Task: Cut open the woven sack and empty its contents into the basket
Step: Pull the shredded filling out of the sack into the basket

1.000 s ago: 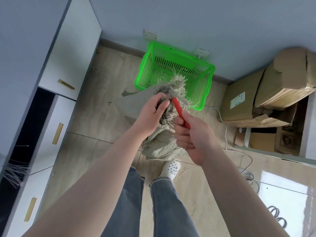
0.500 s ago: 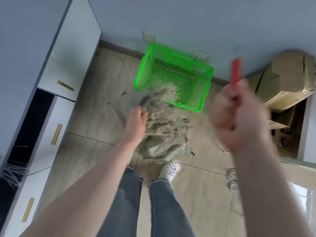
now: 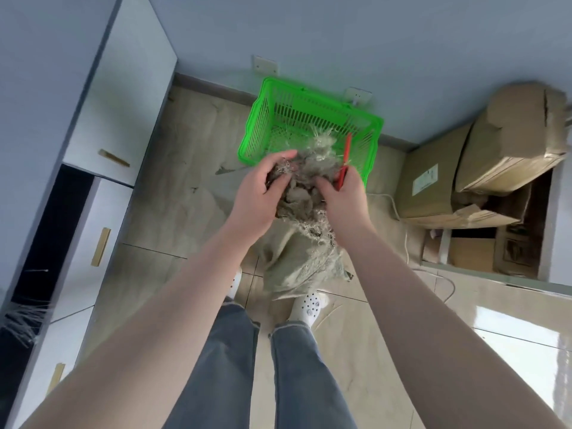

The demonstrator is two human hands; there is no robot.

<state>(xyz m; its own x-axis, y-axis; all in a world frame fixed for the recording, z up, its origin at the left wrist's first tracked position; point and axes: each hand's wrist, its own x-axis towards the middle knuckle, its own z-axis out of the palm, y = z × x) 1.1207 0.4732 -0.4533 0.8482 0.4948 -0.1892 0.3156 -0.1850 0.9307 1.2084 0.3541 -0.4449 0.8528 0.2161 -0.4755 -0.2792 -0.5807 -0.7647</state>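
The woven sack [image 3: 305, 255] stands on the tiled floor [image 3: 173, 193] just in front of the green basket [image 3: 312, 119], its frayed upper end raised between the two hands and its lower body slumped against the person's white clogs [image 3: 309, 305]. The left hand [image 3: 257, 196] is clenched on the left side of the sack mouth, fingers curled into the bunched weave. The right hand [image 3: 343, 196] grasps the right side of the mouth and at the same time holds a red cutter [image 3: 345, 162], whose handle stands up from the hand toward the basket; the blade is not visible. Loose fibres project from the opened edge over the basket's near rim. Whether contents have reached the basket cannot be told; only pale strands show inside it. Handling judgement: the sack is soft and limp, offers no stiffness of its own, and will fold wherever it is unsupported. The cut weave sheds threads and is likely to tear further if pulled at the fringe, so take hold below the frayed margin, on sound fabric, one grip on each side of the mouth. The sagging lower body suggests moderate weight; support or lift the bottom to tip it. The cutter should be set aside first, as it weakens the right grip and lies close to the fingers. Cardboard boxes [image 3: 483, 168] stand to the right of the basket, white cabinets [image 3: 117, 113] to its left.
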